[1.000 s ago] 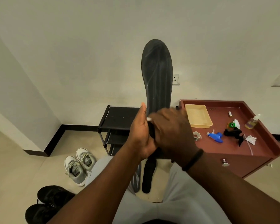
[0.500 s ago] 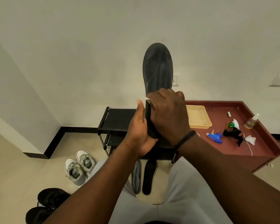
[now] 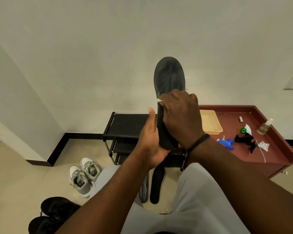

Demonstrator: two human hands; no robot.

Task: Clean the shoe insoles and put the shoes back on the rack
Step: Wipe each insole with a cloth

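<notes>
A black insole (image 3: 169, 76) stands upright in front of me. My left hand (image 3: 150, 141) grips its heel end from the left and below. My right hand (image 3: 179, 115) is curled over the middle of the insole and presses a small white wipe (image 3: 159, 100) against it; only a corner of the wipe shows. Two more dark insoles (image 3: 156, 184) lie on the floor between my knees. A grey pair of sneakers (image 3: 83, 174) and a black pair of shoes (image 3: 56, 210) sit on the floor at the left. The black shoe rack (image 3: 125, 125) stands behind my hands.
A maroon table (image 3: 269, 154) at the right carries a beige tray (image 3: 210, 122), a blue spray head (image 3: 227, 143), a black cloth (image 3: 245, 139), a small bottle (image 3: 264, 126) and crumpled paper (image 3: 263, 146). White walls stand behind and to the left.
My right hand has slid with the wipe up the insole from the heel toward the middle. The insole and my left hand have stayed nearly in place.
</notes>
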